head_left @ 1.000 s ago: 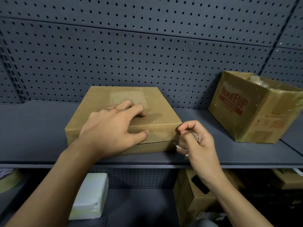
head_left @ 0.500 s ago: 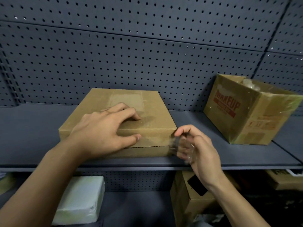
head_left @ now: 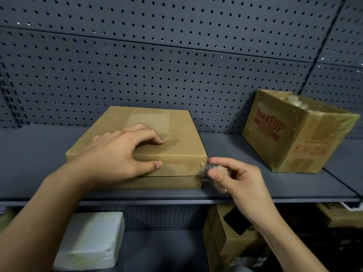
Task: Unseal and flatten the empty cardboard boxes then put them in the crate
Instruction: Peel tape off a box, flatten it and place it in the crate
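Peeling is the step in hand, judging from the head view. The flat cardboard box lies on the shelf, straight ahead and close to the front lip. Its long axis runs left to right, and its back edge is near the pegboard.

The left hand lies spread on the box, fingertips on the top and thumb on the front face. It is pressing down rather than clasping.

The right hand is just beside the box's front right corner. Its thumb and forefinger pinch a crumpled strip of clear tape that seems to be attached at that corner. This hand is the nearer one to the seal, so the pull will likely go rightward and towards the person, away from the corner.

There is bare shelf to the right of the corner before the open MAKEUP box, which stands well apart. The dotted seam along the front face looks closed.

No crate is in view, so flattening and stowing are not yet done.
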`<state>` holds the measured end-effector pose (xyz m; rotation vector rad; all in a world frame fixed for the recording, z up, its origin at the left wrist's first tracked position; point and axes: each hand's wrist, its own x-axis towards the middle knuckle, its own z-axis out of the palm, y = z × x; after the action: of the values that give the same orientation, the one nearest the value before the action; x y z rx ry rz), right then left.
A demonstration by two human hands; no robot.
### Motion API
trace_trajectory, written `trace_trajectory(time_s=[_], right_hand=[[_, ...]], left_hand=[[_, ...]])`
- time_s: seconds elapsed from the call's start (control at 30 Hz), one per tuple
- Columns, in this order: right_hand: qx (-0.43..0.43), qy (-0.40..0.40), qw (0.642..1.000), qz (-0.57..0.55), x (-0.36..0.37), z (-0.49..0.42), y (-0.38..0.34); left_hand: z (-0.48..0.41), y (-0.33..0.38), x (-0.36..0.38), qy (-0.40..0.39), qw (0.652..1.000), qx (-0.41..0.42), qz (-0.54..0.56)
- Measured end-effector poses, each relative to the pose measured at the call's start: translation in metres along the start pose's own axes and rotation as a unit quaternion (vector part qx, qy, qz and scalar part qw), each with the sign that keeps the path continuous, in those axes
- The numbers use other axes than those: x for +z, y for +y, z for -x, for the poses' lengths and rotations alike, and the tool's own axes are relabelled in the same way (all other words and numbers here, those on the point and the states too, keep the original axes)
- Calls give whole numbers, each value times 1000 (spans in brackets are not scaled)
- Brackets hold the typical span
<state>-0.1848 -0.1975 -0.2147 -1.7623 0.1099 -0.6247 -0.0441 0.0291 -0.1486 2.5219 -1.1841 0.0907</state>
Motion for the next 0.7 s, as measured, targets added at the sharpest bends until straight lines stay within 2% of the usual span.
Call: trace_trajectory(time_s=[0.17, 0.47, 0.7], right_hand=[[-39, 4, 997, 69, 4, -2, 1], [-52, 1, 993, 102, 13, -1, 4], [-76, 9, 985, 154, 11, 3, 7]], left_hand=[[1, 24, -2, -22, 997, -42, -61], [-18, 68, 48, 106, 979, -84, -154], [-18, 56, 54, 123, 975, -72, -172]])
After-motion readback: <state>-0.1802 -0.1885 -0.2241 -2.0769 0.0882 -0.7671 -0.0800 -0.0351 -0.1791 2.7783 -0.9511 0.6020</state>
